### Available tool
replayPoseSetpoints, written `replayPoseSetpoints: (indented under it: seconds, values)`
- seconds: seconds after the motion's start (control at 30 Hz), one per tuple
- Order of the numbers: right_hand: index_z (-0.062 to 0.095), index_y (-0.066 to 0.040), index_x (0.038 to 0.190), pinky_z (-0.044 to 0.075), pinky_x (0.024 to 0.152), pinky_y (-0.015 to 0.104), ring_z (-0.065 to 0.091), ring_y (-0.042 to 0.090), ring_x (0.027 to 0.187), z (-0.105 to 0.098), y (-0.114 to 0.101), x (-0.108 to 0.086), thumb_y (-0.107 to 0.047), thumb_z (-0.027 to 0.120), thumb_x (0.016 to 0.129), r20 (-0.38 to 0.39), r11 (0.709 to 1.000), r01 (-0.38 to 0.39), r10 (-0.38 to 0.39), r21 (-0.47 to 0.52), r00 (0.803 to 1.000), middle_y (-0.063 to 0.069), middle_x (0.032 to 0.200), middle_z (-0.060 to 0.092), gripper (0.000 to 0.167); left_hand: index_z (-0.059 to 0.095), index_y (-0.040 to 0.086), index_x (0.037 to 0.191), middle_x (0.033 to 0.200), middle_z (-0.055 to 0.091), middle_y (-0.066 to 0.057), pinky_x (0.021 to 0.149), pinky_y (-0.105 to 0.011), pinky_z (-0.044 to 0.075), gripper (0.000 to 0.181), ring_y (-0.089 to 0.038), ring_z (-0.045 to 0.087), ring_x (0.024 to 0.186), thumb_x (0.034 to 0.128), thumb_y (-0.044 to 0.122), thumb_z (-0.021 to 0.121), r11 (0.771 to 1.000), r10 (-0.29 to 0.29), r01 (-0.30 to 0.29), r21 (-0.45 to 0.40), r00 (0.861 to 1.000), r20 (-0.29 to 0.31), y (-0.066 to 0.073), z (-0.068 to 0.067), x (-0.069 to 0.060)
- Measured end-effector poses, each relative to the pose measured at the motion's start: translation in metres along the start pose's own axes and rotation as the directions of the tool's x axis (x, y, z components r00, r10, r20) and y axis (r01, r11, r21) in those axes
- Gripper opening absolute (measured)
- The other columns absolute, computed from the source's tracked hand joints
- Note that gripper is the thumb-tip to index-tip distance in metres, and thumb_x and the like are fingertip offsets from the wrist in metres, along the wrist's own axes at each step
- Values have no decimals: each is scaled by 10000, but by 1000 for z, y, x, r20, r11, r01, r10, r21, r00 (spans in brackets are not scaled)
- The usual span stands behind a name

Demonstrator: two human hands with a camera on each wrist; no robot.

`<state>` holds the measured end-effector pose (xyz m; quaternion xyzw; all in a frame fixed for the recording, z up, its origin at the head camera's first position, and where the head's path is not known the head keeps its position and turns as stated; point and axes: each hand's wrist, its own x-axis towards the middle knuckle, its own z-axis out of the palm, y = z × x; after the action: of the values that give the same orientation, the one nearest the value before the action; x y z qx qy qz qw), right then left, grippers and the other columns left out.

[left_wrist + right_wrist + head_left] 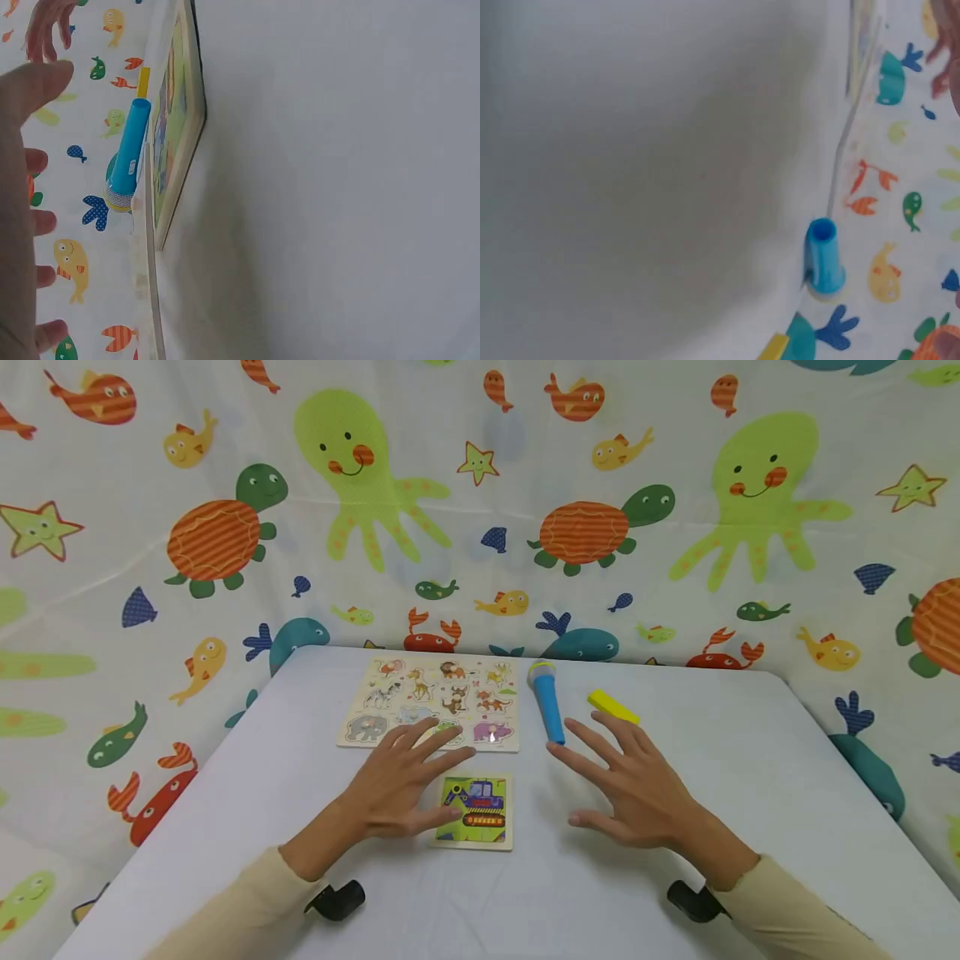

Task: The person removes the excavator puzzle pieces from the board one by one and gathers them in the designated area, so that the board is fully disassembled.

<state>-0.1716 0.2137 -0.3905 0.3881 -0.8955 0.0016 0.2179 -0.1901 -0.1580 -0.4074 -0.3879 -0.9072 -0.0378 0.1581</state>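
My left hand (405, 785) hovers with spread fingers beside a small square puzzle (474, 814) showing a purple excavator on green; its thumb overlaps the puzzle's left edge in the head view. Behind it lies a larger animal puzzle board (435, 700), partly covered by the left fingertips. The right hand (637, 785), fingers also spread, is nearest to a blue toy microphone (548, 703) and a yellow block (613, 706), whose near end it partly hides. Neither hand holds anything. The left wrist view shows the microphone (129, 154) beyond the small puzzle (176, 120).
A white table (750, 760) carries all these things. Behind and around it hangs a white cloth (480, 527) printed with sea animals. Black wrist cameras (337, 900) sit under both sleeves.
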Motion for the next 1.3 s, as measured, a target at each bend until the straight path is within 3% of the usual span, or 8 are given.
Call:
replayPoseSetpoints:
  seconds: [0.23, 0.4, 0.77, 0.93, 1.17, 1.3]
  values:
    - [277, -383, 1605, 285, 1138, 655, 277, 377, 1466, 8, -11, 16, -651, 705, 800, -12, 994, -61, 62, 90, 998, 48, 1641, 316, 951, 449, 274, 1530, 1551, 469, -3, 1117, -590, 361, 807, -312, 379, 1438, 859, 701, 580, 984, -122, 126, -126, 992, 40, 5, 7, -9]
    - [242, -350, 1620, 348, 1117, 628, 335, 352, 1425, 14, -17, 24, -634, 712, 800, 10, 986, -96, 95, 135, 995, 57, 1617, 352, 986, 445, 237, 1531, 1515, 501, 16, 1117, -565, 364, 908, -297, 389, 1424, 805, 758, 607, 966, -178, 194, -170, 978, 108, 7, 9, -15]
    - [239, -227, 1621, 443, 1065, 484, 399, 230, 1305, 22, -33, 50, -605, 753, 778, -12, 946, -135, 144, 295, 989, 14, 1582, 370, 1058, 396, 181, 1560, 1564, 419, -43, 1156, -605, 295, 1092, -307, 294, 1484, 697, 776, 701, 899, -196, 277, -338, 947, 254, 6, 14, -24]
    - [229, -239, 1624, 462, 1072, 479, 395, 220, 1320, 28, -48, 62, -574, 754, 795, 13, 904, -183, 194, 387, 981, 27, 1570, 377, 1037, 394, 191, 1561, 1586, 388, -34, 1186, -610, 220, 1103, -308, 233, 1519, 677, 761, 725, 877, -203, 305, -372, 936, 288, 2, 20, -30]
    - [221, -307, 1619, 471, 1078, 505, 369, 216, 1408, 35, -64, 77, -511, 787, 813, 77, 803, -259, 259, 536, 963, 37, 1546, 366, 1006, 432, 171, 1538, 1592, 394, -39, 1183, -628, 168, 1025, -308, 235, 1524, 712, 699, 729, 852, -200, 290, -436, 950, 240, -1, 24, -34]
    - [273, -293, 1603, 469, 1086, 485, 442, 203, 1356, 35, -71, 87, -517, 780, 822, 96, 770, -280, 276, 573, 956, 22, 1496, 408, 957, 436, 169, 1535, 1592, 391, -39, 1181, -609, 171, 998, -288, 243, 1521, 726, 668, 741, 857, -202, 280, -433, 955, 218, -1, 26, -33]
